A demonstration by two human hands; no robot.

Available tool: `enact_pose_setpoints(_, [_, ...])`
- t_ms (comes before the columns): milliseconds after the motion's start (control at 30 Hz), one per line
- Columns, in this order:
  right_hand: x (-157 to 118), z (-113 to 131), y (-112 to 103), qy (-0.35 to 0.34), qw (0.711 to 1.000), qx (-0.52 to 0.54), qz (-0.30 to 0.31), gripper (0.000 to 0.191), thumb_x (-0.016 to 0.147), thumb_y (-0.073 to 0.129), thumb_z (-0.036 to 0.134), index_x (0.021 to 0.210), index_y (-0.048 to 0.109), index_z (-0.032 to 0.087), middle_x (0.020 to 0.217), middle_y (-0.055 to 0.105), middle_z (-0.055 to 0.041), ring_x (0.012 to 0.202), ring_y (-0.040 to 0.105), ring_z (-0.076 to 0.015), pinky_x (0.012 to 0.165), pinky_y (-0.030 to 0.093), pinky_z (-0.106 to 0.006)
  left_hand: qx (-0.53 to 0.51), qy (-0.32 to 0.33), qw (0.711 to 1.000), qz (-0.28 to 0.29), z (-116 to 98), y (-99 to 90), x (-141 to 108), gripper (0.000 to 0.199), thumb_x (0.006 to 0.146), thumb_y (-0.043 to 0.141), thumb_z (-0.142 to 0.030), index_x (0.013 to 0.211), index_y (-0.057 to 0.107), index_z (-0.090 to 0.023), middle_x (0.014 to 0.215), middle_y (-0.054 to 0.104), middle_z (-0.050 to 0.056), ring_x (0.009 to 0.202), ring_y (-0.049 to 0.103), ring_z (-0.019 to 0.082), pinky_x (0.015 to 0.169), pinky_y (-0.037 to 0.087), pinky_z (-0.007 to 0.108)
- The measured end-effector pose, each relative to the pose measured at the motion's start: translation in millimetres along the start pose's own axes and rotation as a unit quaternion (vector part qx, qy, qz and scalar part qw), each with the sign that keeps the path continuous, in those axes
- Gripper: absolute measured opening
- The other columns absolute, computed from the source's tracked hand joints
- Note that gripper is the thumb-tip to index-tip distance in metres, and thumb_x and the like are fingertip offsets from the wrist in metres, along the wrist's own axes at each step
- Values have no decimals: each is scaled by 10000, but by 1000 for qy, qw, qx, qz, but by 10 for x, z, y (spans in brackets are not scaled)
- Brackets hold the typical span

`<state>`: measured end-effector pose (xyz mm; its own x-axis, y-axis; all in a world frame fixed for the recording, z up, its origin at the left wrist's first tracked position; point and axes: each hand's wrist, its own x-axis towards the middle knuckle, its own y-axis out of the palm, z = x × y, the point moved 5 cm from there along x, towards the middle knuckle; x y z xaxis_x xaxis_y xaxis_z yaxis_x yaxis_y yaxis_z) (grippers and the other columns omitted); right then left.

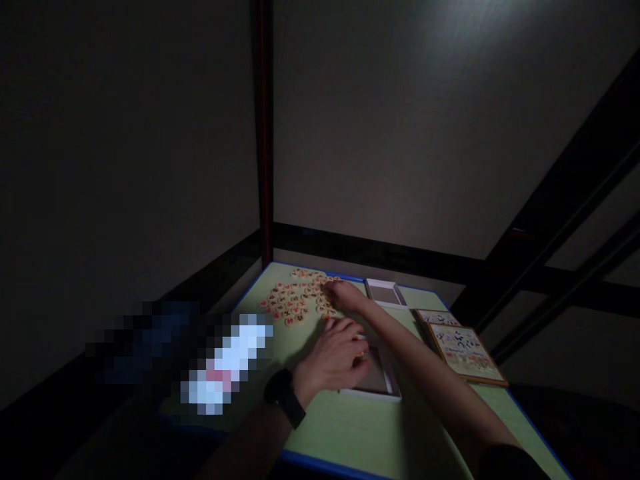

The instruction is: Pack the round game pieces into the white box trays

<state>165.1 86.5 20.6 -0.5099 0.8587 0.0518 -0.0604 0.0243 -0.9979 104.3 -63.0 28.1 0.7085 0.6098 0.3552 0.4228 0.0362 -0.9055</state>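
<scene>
Many round, pale Chinese chess pieces (287, 305) with red and dark characters lie loosely grouped toward the far side of the green table. My right hand (343, 295) reaches across to the right edge of this group, its fingers curled down among the pieces; what is in its fingertips is hidden. Nearer to me, my left hand (333, 357), with a dark watch at the wrist, hovers over a shallow white-rimmed box (393, 383). Its fingers are bent, and small pale pieces show between them. The hand covers the box's left part.
Another shallow white box part (386, 293) lies at the far edge. Two printed box-like items (465, 353) rest along the right edge of the blue-edged table (345, 430). A bright blurred-out patch (230, 363) is at the left. Walls stand close behind.
</scene>
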Motion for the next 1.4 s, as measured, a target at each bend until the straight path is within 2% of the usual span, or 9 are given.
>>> enact_pose_setpoints(200, [-26,-36,-19,7,1000,3,-8,406,878,532,154,1283,546,127,1134,692,-143,982,642,-215,757,403,-233,12,2,1000,0,-6,-10,5,225,905,534,-391,905,667,-209,1091,624,57,1127,499,255,975,369,441])
enact_pose_setpoints(367, [-57,-22,4,4,1000,7,-11,399,869,527,140,1267,563,156,1084,711,-116,979,639,-210,748,395,-229,21,-1,1000,0,-19,-18,-1,239,915,509,-385,916,668,-207,1073,619,67,1108,503,258,966,373,445])
enact_pose_setpoints(533, [-68,-23,23,1,1000,12,-22,415,861,526,127,1271,576,165,1127,704,-125,1014,632,-214,793,405,-239,18,-5,1000,1,-6,-14,0,256,917,507,-403,923,673,-208,1065,618,69,1095,504,258,950,384,441])
enact_pose_setpoints(733, [-82,-3,-32,-12,999,27,-39,391,855,547,112,1241,597,154,1108,699,-124,1036,622,-218,831,415,-249,8,-2,1000,3,-12,-10,2,264,914,509,-414,949,679,-215,1086,617,72,1099,503,262,951,390,444])
enact_pose_setpoints(933, [-191,-9,-186,-8,996,55,-72,353,911,482,111,1252,570,125,1139,638,-146,976,617,-207,843,435,-270,12,-49,997,-51,125,-111,21,157,905,503,-260,999,622,-218,1074,622,55,1100,521,235,972,403,403])
enact_pose_setpoints(1067, [-459,-160,-323,17,988,105,-116,326,904,448,96,1198,591,96,1067,608,-152,909,612,-204,823,464,-299,41,-174,977,-113,396,-253,9,179,867,475,-137,983,595,-201,1043,640,67,1066,549,223,967,427,375])
enact_pose_setpoints(1167, [-798,-262,-340,32,969,225,-100,230,947,410,181,1052,607,125,956,627,-114,784,626,-179,717,494,-290,51,-241,964,-102,508,-278,-14,148,867,486,-172,952,601,-210,1006,672,66,988,609,217,886,470,342])
enact_pose_setpoints(1267, [-1160,-222,-283,29,941,336,-14,265,990,373,356,1038,545,160,779,649,-53,661,618,-169,612,486,-274,58,-265,962,-45,496,-216,-23,165,886,483,-236,998,603,-220,914,710,54,823,667,216,753,495,326])
enact_pose_setpoints(1400, [-1462,-25,-312,9,942,333,25,263,977,388,398,1012,532,180,724,654,-23,621,599,-154,622,464,-266,78,-247,966,-12,394,-155,-14,178,899,472,-264,969,622,-198,886,726,84,801,688,238,731,499,341])
